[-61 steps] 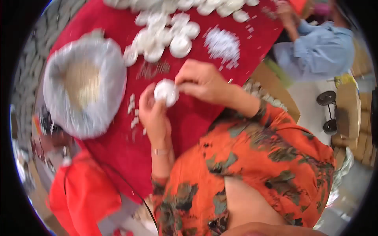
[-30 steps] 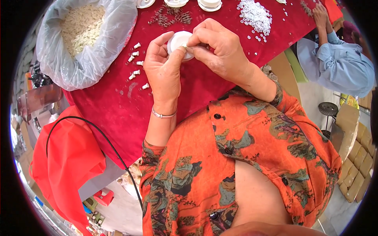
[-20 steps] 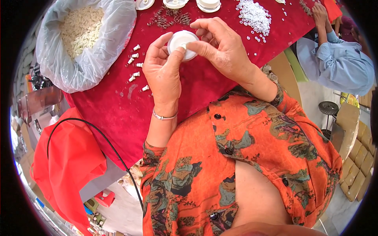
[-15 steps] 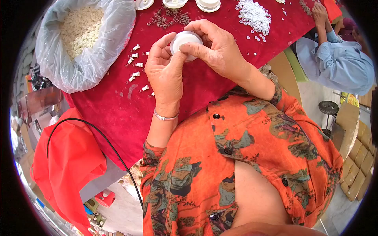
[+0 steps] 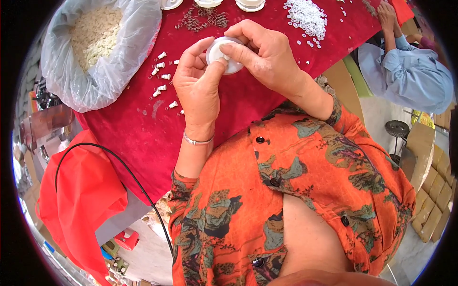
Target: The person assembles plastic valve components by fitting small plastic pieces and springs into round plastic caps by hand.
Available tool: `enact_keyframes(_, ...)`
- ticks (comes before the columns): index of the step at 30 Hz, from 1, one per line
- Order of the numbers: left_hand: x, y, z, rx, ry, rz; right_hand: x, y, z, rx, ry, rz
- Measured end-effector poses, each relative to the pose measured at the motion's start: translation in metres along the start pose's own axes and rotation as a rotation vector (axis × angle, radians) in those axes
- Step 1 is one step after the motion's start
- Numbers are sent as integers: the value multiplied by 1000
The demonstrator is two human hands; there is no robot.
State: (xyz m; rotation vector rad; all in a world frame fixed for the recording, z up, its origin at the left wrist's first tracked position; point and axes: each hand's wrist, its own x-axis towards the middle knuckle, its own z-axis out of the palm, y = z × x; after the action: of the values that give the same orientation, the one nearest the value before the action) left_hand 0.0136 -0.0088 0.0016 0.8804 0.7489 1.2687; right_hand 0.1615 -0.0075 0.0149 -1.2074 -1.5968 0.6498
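Head view: my left hand (image 5: 198, 88) cups the white round cap (image 5: 224, 55) above the red tabletop (image 5: 143, 128); my right hand (image 5: 267, 55) pinches its top, fingertips pressing in. Best to keep the cap level and press straight. White pegs (image 5: 162, 78) lie nearby.

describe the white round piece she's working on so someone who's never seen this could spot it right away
Start at the red cloth covering the table, right of the clear bag. Both hands meet there on a white disc; unlike similar pieces along the top edge, it is held off the cloth.
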Motion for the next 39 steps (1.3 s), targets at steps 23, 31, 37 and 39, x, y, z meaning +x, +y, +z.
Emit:
enact_keyframes(23,1,-7,-3,186,-91,-78,-10,5,-12,188,-190,50)
enact_keyframes(31,-13,-11,6,95,-411,-145,-32,-22,-71,74,-284,137)
enact_keyframes(37,-5,-3,8,57,-264,-237,-57,-10,-165,-298,-188,209)
enact_keyframes(39,-5,-1,4,31,-219,-241,-73,-5,-193,-586,-340,350)
